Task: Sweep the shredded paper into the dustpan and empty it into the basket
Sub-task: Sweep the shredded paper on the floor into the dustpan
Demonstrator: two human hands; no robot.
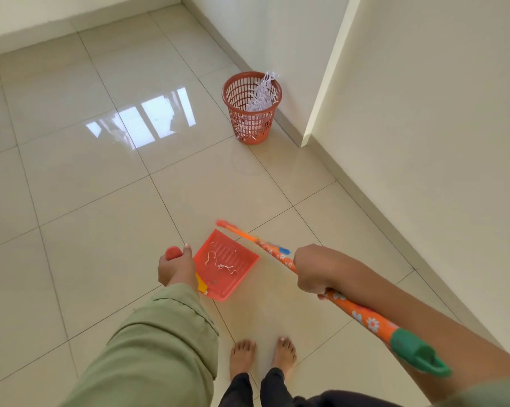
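Note:
My left hand (173,268) grips the red handle of an orange dustpan (228,267), held low over the tiled floor. A few white paper shreds (220,261) lie in the pan. My right hand (311,270) grips the orange flowered broom handle (362,314), which ends in a green cap near me; the far end reaches just past the dustpan's top edge. The red mesh basket (252,108) stands farther off by the wall, with shredded paper (262,92) piled inside and sticking above its rim.
Glossy beige floor tiles (101,171) spread to the left and ahead. A wall (424,113) with a protruding corner runs along the right, just behind the basket. My bare feet (262,356) stand below the dustpan.

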